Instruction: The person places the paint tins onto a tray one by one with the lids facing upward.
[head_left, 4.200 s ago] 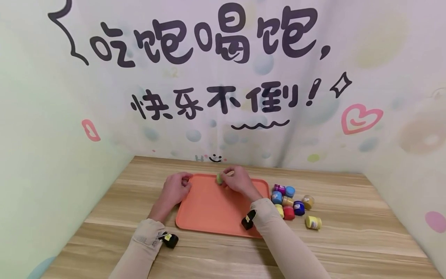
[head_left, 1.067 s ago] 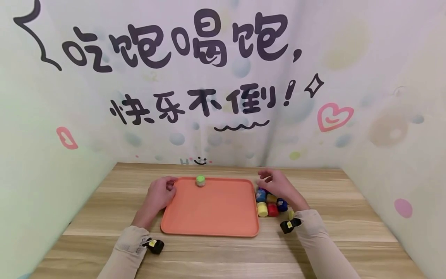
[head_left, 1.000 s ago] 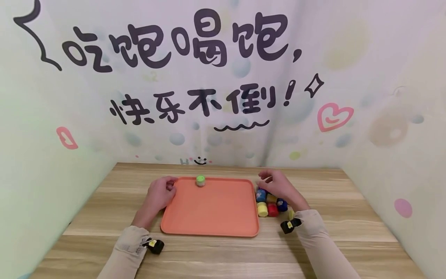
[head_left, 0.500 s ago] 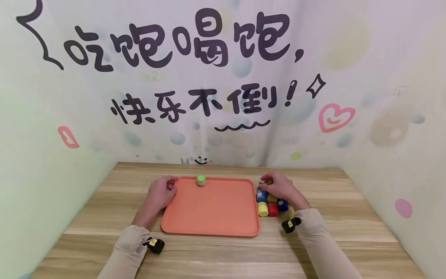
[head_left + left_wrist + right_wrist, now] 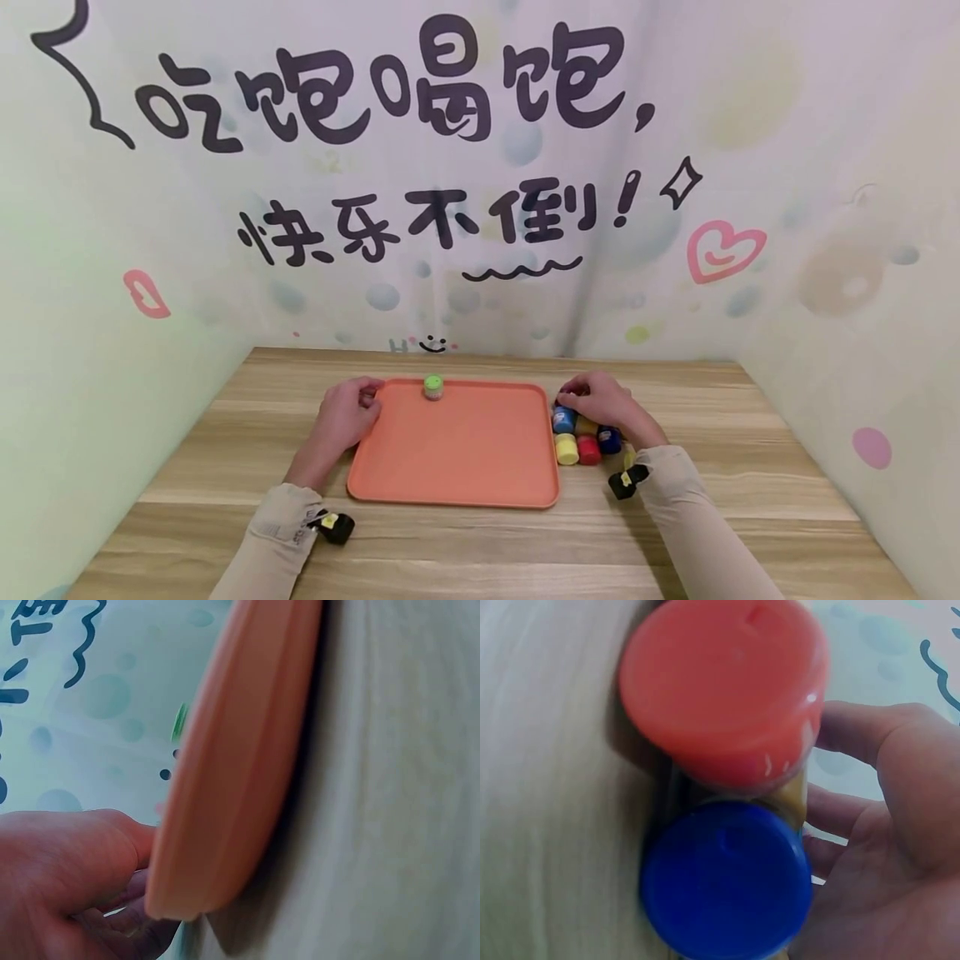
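- Head view, left of centre: the left hand (image 5: 347,414) is curling its fingers round the upper-left corner of a shallow, rectangular orange tray (image 5: 453,450), grasping its rim; the tray is lying flat on a wood-grain table (image 5: 480,550); a small round green-lidded jar (image 5: 433,387) is standing upright inside it, by the far edge.
- Head view, right of centre: the right hand (image 5: 603,398) is bending its fingers over a cluster of small jars beside the tray; a light blue jar (image 5: 563,419), a pale yellow jar (image 5: 566,450), a glossy red jar (image 5: 588,450) and a dark blue jar (image 5: 610,440) are showing there.
- Left wrist view: the left hand is touching the tray's corner at lower left; the green lid is peeping over the rim, upper middle.
- Right wrist view: the red jar is filling the upper middle, the dark blue jar sitting below it; the right hand is coming in from the right, its fingertips disappearing behind the jars; whether it is grasping one, I cannot tell.
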### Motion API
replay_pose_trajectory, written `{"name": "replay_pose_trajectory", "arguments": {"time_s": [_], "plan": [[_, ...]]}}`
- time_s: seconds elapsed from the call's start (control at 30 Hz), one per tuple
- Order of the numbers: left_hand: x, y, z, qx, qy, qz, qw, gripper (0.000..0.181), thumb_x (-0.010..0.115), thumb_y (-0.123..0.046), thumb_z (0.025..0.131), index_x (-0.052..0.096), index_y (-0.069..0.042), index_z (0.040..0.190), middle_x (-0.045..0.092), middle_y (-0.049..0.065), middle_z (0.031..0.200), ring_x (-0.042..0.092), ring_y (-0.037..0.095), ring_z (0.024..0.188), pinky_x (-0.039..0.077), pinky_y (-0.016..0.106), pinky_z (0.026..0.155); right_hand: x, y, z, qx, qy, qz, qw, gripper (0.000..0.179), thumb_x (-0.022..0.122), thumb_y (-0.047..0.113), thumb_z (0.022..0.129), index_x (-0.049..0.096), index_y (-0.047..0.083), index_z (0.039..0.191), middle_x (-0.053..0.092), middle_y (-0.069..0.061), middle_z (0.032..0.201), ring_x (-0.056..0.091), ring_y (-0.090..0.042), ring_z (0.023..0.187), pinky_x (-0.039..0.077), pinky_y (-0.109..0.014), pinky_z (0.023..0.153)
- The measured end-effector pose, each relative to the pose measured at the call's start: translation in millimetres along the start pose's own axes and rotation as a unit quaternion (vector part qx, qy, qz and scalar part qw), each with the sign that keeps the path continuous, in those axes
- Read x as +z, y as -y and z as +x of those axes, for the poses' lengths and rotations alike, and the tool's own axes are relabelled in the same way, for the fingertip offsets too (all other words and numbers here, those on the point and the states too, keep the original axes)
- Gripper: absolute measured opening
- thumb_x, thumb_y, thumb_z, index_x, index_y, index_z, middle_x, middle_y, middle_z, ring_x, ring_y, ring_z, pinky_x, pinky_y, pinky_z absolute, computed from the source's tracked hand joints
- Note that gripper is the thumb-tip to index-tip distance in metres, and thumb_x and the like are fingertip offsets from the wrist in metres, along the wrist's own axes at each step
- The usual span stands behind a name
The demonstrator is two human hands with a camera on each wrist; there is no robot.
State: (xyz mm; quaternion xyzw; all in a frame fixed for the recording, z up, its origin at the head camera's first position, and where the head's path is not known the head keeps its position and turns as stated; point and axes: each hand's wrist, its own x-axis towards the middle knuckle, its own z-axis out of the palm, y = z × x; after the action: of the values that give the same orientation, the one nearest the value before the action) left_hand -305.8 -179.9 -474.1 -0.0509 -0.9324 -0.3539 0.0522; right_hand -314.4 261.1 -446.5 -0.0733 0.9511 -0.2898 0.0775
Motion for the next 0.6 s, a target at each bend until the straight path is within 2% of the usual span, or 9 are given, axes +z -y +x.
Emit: {"name": "replay_pose_trajectory", "arguments": {"time_s": [0.23,0.43,0.6], "plan": [[0.5,1.4,-0.8,0.0,0.002,-0.001,1.0,0.036,0.07,-0.006,0.102,0.071,0.001,0.137,0.076,0.019,0.121,0.072,0.028,0.102,0.065,0.048,0.094,3.1,0.5,-0.1,0.023,-0.015,0.012,0.9996,0.031,0.071,0.037,0.103,0.078,0.011,0.119,0.077,-0.012,0.119,0.07,-0.027,0.107,0.052,-0.06,0.103],[-0.5,0.0,-0.6,0.0,0.0,0.001,1.0,0.036,0.07,-0.006,0.101,0.071,0.001,0.137,0.076,0.02,0.122,0.073,0.029,0.103,0.065,0.048,0.095,2.6,2.7,-1.0,0.03,-0.023,0.015,0.9992,0.032,0.07,0.036,0.104,0.076,0.01,0.123,0.076,-0.014,0.122,0.069,-0.03,0.107,0.053,-0.058,0.101],[-0.4,-1.6,0.3,-0.002,0.003,-0.003,1.0,0.036,0.07,-0.006,0.102,0.07,0.001,0.137,0.076,0.02,0.122,0.073,0.029,0.103,0.065,0.048,0.095,2.0,3.7,-2.0,0.035,-0.037,0.034,0.9981,0.041,0.069,0.033,0.105,0.071,0.005,0.134,0.073,-0.016,0.127,0.067,-0.03,0.108,0.058,-0.052,0.1]]}}
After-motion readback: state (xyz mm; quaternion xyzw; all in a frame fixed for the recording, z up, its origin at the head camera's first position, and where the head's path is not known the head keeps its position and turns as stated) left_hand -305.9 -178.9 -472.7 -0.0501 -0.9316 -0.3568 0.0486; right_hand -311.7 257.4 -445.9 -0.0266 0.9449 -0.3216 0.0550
